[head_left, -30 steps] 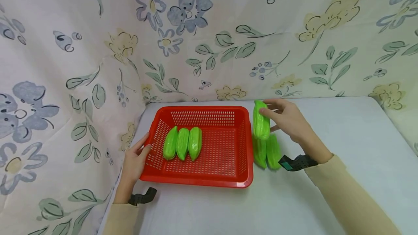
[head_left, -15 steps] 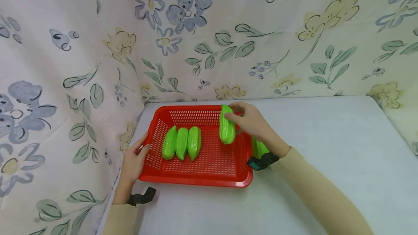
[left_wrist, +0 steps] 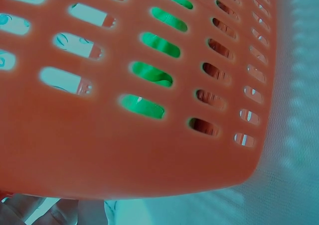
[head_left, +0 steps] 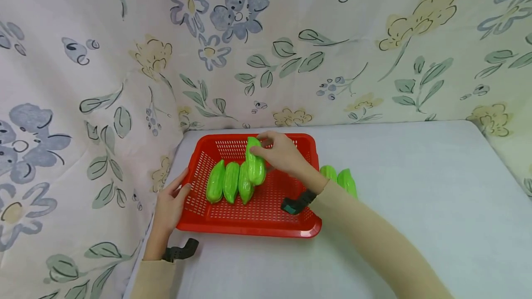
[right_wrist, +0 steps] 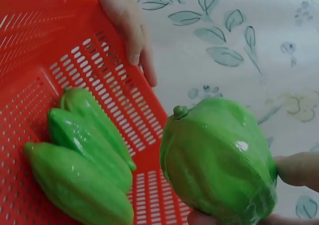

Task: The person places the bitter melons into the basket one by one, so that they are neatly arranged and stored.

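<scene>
While my right hand (head_left: 279, 153) reaches over the red basket (head_left: 307, 227), it holds a glossy bright-green gourd (head_left: 255, 164), ridged lengthwise, plump, with a small nub at its stem end. My forearm crosses the basket's near right corner, the wrist bent toward the far left. My fingers and thumb curl round the gourd's upper end, pinching it so it hangs just above three more gourds (head_left: 230, 182) that lie side by side on the basket floor, toward its left wall. My left hand (head_left: 172, 204) rests against the basket's left wall, fingers fairly straight, thumb on the rim. Two further gourds (head_left: 345, 180) lie on the desk just beyond the basket's right wall
</scene>
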A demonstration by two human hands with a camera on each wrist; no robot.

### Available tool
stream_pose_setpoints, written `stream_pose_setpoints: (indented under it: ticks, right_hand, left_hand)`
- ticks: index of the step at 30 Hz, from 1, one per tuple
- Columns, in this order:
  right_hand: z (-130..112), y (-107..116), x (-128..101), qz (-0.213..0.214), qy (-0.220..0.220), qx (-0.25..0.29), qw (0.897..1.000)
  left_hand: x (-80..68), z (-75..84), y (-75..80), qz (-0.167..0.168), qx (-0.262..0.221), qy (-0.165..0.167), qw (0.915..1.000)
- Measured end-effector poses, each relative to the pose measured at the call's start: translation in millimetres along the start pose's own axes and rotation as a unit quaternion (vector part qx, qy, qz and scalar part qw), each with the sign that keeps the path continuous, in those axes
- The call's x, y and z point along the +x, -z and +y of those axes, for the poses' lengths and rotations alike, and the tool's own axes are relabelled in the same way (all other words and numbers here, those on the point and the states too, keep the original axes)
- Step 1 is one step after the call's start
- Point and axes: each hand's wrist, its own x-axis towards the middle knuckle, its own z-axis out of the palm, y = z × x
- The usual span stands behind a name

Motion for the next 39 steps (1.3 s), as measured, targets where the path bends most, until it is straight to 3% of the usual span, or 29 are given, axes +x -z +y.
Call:
stream_pose_setpoints:
  ticks: [12,21,29,35,39]
  right_hand:
    - [0,-15,8,-0.015,-0.016,0.007,1.0]
    - [24,-26,23,0.015,-0.038,-0.109,0.993]
    - [35,-32,32,0.009,-0.072,-0.123,0.99]
    - [37,-29,36,-0.001,-0.097,-0.103,0.99]
    - [38,-27,35,-0.003,-0.106,-0.13,0.986]
  left_hand:
    - [0.7,1.1,1.3,-0.005,-0.004,0.01,0.9999]
    - [-0.4,1.3,1.3,-0.006,-0.002,0.003,1.0]
    - [-1.4,2.6,1.5,-0.01,0.006,0.002,0.9999]
    - [0.5,1.5,2.2,-0.007,0.006,0.002,1.0]
    - [1.6,-1.0,1.3,-0.01,-0.003,0.001,0.9999]
